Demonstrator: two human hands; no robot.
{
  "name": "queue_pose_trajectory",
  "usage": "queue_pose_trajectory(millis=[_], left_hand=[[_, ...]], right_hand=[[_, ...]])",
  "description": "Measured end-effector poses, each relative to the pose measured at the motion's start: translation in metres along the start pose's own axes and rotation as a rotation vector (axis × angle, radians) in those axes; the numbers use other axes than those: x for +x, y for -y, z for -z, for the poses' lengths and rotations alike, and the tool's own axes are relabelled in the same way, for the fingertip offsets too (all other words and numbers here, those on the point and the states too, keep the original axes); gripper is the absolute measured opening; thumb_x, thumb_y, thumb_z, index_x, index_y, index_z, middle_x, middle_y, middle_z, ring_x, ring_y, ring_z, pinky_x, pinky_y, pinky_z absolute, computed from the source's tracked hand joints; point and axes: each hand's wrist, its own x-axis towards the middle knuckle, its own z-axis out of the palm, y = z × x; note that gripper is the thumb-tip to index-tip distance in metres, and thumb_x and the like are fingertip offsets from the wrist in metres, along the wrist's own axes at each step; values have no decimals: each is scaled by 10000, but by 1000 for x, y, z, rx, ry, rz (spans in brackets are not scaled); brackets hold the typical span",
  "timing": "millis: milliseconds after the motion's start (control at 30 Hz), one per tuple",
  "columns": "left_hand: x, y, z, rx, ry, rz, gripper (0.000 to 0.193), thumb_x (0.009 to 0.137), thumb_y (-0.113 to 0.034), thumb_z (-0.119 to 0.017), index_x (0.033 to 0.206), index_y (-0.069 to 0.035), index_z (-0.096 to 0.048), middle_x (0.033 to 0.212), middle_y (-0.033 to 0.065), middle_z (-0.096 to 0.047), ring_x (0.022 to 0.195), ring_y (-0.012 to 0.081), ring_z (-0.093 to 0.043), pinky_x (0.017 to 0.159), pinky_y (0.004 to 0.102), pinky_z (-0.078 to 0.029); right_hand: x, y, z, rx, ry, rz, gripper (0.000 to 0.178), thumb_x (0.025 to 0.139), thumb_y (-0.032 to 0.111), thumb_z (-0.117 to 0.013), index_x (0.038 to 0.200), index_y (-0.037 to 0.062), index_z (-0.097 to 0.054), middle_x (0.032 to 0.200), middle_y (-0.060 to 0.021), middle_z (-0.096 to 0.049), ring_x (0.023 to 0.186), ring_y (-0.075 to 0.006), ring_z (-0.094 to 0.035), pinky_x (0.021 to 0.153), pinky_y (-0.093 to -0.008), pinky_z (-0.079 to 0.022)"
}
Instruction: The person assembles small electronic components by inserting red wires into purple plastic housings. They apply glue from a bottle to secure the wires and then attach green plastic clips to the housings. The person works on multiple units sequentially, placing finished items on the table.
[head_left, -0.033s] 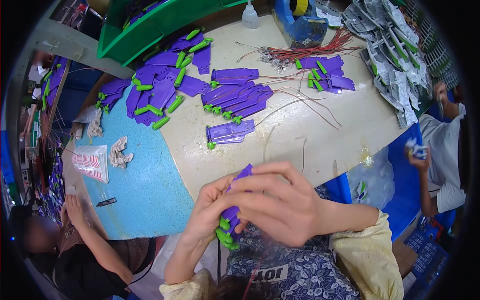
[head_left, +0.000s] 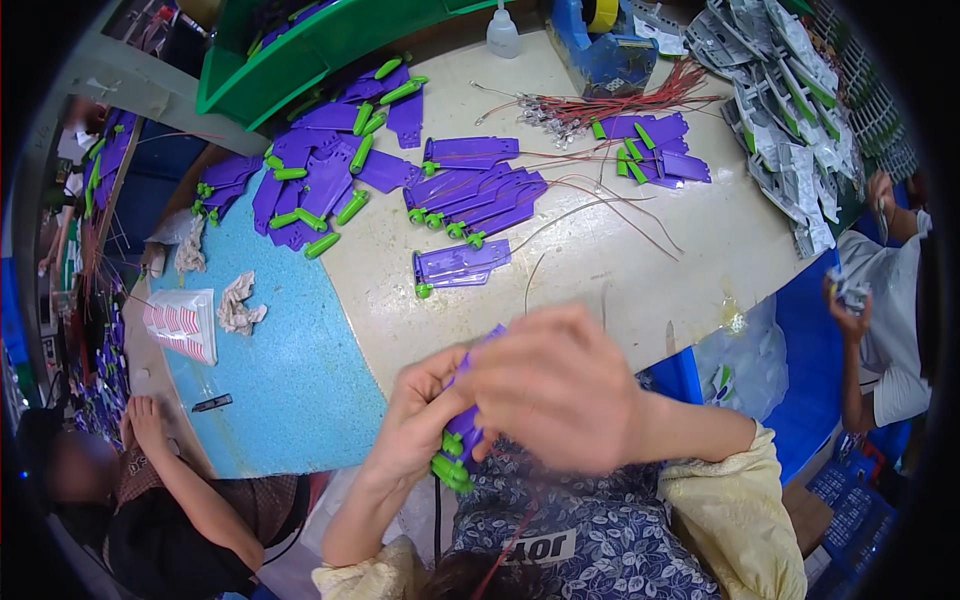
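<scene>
Purple part (head_left: 465,424) with green ends sits just off the near edge of the worktop (head_left: 450,340), the left hand (head_left: 415,405) closed around it. Over its upper end curls the right hand (head_left: 555,395), too blurred to tell whether it grips. Below the worktop's right edge, a blue bin (head_left: 805,360) holds a clear plastic bag (head_left: 750,365) with a green-and-white piece (head_left: 722,383) showing. Across the middle lie purple pieces with thin wires (head_left: 485,205); toward the far left corner, more are heaped with loose green pieces (head_left: 352,207). At that corner, a green bin (head_left: 300,75) contains purple and green pieces; a squeeze bottle (head_left: 503,38) stands at the far edge. Compared with the earlier frame, the right hand has blurred and shifted slightly up and left, while the heaps lie unchanged.
</scene>
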Motion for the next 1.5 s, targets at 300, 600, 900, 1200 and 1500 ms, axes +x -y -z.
queue_pose_trajectory(millis=[300, 600, 900, 1200, 1500], left_hand=[[42, -20, 35, 1492, -282, -811, 152, 849, -146, -731, 906, -35, -644, 946, 97, -631, 599, 321, -630, 541, 414, -478], [6, -6, 26, 1556, 6, -775, 169, 822, -113, -739, 945, -50, -642, 840, 75, -632, 656, 258, -651, 562, 365, -504], [1, 22, 18, 1595, 106, -883, 245, 746, -102, -761, 894, -36, -578, 911, 74, -641, 660, 245, -643, 574, 353, -525], [15, 18, 15, 1647, -38, -697, 213, 820, -104, -713, 965, -33, -574, 1372, 82, -604, 683, 225, -687, 552, 356, -536], [9, -5, 20, 1279, -285, -502, 188, 952, -162, -625, 1100, -51, -595, 762, 152, -682, 645, 337, -673, 578, 396, -511]], right_hand=[[-40, -42, -6, -268, 17, -378, 275, 795, 66, -712, 1029, -42, -616, 1059, -199, -635, 972, -373, -588, 866, -441, -491], [-60, -132, 140, -765, -62, -458, 152, 824, -9, -680, 972, -27, -653, 987, -165, -658, 903, -357, -616, 828, -420, -498], [-7, -42, 35, 23, 105, -524, 79, 846, -21, -677, 924, -25, -687, 795, -140, -663, 703, -272, -649, 642, -357, -510], [-5, -59, -1, -194, 209, -380, 140, 775, 42, -739, 904, 12, -693, 980, -127, -617, 914, -294, -576, 785, -398, -482], [0, -42, 5, 561, 170, -931, 274, 802, -60, -732, 946, 31, -517, 850, -48, -606, 794, -90, -589, 732, -259, -473]])
